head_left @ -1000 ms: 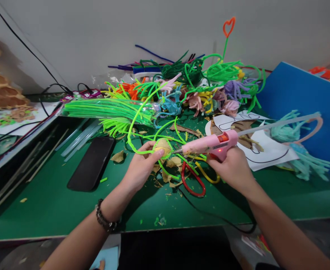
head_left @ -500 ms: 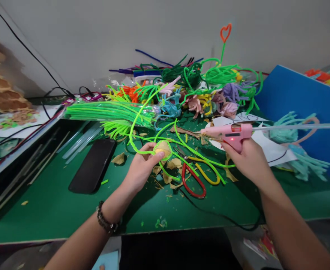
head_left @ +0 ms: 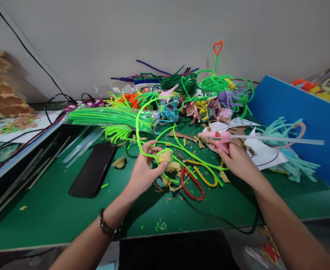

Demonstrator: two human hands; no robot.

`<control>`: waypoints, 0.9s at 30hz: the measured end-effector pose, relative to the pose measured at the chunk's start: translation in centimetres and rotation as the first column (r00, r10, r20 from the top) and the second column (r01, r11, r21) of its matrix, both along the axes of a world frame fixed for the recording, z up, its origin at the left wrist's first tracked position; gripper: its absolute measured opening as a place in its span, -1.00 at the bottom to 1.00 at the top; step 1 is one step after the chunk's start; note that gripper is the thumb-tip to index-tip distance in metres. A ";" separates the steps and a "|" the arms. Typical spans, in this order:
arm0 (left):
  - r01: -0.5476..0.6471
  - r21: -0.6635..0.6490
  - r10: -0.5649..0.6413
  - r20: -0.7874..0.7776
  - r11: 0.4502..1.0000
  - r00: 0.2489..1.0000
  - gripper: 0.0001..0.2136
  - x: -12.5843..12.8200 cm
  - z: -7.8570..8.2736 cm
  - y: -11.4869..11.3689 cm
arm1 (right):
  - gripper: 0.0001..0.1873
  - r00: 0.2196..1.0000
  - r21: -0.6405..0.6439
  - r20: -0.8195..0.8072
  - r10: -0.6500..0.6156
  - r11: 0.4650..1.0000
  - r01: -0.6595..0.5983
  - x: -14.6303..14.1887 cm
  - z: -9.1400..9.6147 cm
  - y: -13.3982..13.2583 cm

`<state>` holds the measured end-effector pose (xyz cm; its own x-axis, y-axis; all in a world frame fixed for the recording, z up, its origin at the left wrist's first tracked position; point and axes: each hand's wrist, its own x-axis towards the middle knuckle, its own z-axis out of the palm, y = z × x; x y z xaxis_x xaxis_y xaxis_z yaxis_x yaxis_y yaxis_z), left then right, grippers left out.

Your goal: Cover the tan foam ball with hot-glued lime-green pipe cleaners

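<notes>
Between the thumb and fingers of my left hand (head_left: 145, 167) is a small tan cup-shaped piece (head_left: 165, 156). A bright green pipe cleaner (head_left: 138, 131) runs around its rim and arches up behind the hand. My right hand (head_left: 239, 161) grips a pink hot glue gun (head_left: 217, 138), its nozzle pointing left and a long clear glue stick (head_left: 280, 140) sticking out of its back. Scissors (head_left: 193, 187) with one red and one yellow handle lie between the hands, among loose green pipe cleaners (head_left: 198, 158) and tan scraps (head_left: 174, 167).
A black phone (head_left: 93, 170) lies left of my left hand. Behind, bundles of coloured pipe cleaners (head_left: 111, 116) are heaped along the wall. A blue board (head_left: 302, 138) leans at the right, and the glue gun's black cord (head_left: 221, 215) crosses the front of the green table (head_left: 55, 221).
My right hand has moved left and slightly down with the glue gun, towards the tan piece. In my left hand the piece has tilted a little and the fingers have shifted.
</notes>
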<state>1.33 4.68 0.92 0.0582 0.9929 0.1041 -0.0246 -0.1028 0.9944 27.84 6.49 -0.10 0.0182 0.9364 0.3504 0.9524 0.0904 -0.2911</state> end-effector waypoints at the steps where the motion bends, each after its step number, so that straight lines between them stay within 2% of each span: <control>1: 0.000 0.014 0.000 -0.016 1.000 1.000 -0.49 0.0 0.1 -0.1 | -0.71 1.000 0.003 0.010 -0.003 1.000 0.003 0.1 0.2 -0.2; 5: -0.011 0.119 0.027 -0.138 0.993 0.990 -0.50 0.0 0.2 -0.3 | -0.58 0.996 0.000 0.086 0.004 1.000 -0.004 0.6 0.7 -1.1; 9: 0.037 0.165 0.007 -0.262 0.986 0.965 -0.51 -0.1 0.2 -0.4 | -0.51 0.985 -0.030 0.170 0.027 0.999 -0.022 0.7 1.0 -1.8; 13: 0.059 0.178 0.001 -0.319 0.982 0.948 -0.51 -0.2 0.1 -0.4 | -0.52 0.957 -0.003 0.289 -0.031 0.999 0.033 0.6 2.2 -3.7; 15: 0.077 0.202 -0.011 -0.309 0.976 0.951 -0.50 -0.2 0.1 -0.5 | -0.56 0.957 0.010 0.289 0.007 1.000 -0.010 0.3 3.1 -5.0; 17: 0.121 0.231 -0.052 -0.286 0.965 0.957 -0.48 -0.2 0.1 -0.6 | -0.63 0.973 -0.052 0.167 0.163 0.986 -0.156 -0.5 4.0 -6.2; 19: 0.179 0.249 -0.113 -0.258 0.952 0.959 -0.46 -0.1 0.2 -0.8 | -0.69 0.943 -0.136 -0.013 0.334 0.933 -0.332 -1.8 4.6 -6.9; 20: 0.208 0.251 -0.146 -0.244 0.945 0.959 -0.45 -0.1 0.3 -0.9 | -0.67 0.921 -0.141 -0.093 0.378 0.911 -0.388 -2.6 4.8 -7.1; 24: 0.285 0.248 -0.236 -0.209 0.926 0.949 -0.40 0.0 0.3 -1.4 | -0.39 0.844 -0.001 -0.276 0.460 0.878 -0.478 -6.0 4.3 -6.5; 27: 0.333 0.236 -0.292 -0.191 0.913 0.937 -0.38 0.0 0.2 -1.6 | -0.37 0.787 -0.012 -0.362 0.500 0.841 -0.541 -7.5 3.7 -5.7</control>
<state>1.29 3.11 1.16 0.3957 0.8600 0.3222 0.0474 -0.3695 0.9280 20.34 0.74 3.56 -0.3872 0.8687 0.3089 0.6134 0.4929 -0.6171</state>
